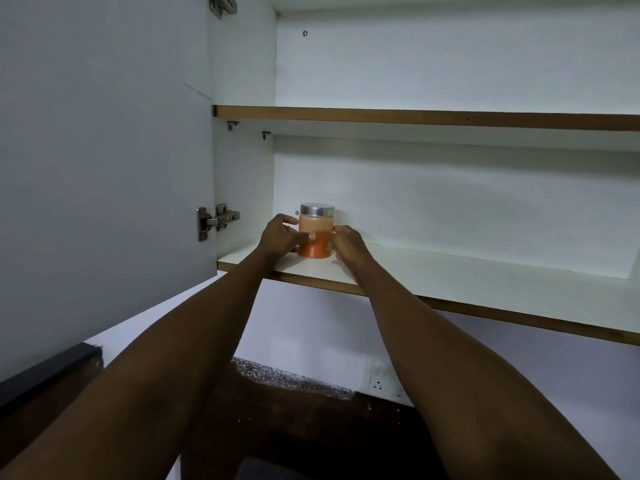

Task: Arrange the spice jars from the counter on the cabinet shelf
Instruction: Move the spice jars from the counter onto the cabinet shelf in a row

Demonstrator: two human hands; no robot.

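Observation:
A glass spice jar [317,249] with orange powder and a silver metal lid stands upright on the lower cabinet shelf [450,271], near its left end and close to the back wall. My left hand [278,233] grips the jar's left side with the fingers curled round it. My right hand [348,242] holds the jar's right side, thumb against the glass. Both arms reach up from below. No other jars are in view.
The open cabinet door [104,150] hangs at the left with its hinge [216,218] beside the jar. An upper shelf [415,116] sits above. Below lie a speckled dark counter [277,379] and a wall socket [377,385].

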